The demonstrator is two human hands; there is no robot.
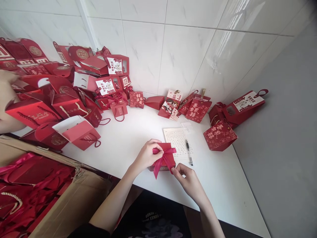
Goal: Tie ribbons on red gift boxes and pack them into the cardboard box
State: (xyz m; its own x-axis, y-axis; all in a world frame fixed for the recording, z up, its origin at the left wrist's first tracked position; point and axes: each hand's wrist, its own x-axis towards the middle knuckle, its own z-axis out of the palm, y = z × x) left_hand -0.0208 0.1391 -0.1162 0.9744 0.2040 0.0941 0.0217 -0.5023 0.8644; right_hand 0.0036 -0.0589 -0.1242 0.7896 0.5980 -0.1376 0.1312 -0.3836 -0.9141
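Observation:
In front of me on the white table stands a red gift box (166,146) with a dark pink ribbon (164,160) tied in a bow on it. My left hand (150,153) pinches the bow's left loop between thumb and fingers. On the other side, my right hand (186,177) has its thumb and forefinger closed on the end of the ribbon's right tail, at the box's lower right corner. The ribbon's other tail hangs loose over the front. Behind the box lies a handwritten notebook page (175,135), with a black and clear pen (189,152) on it.
Many red gift boxes (81,135) crowd the left of the white table (128,132). More boxes (198,110) stand along the tiled wall and at right. A cardboard carton (81,195) of red boxes sits at lower left. Another person's arm (8,102) reaches in at far left.

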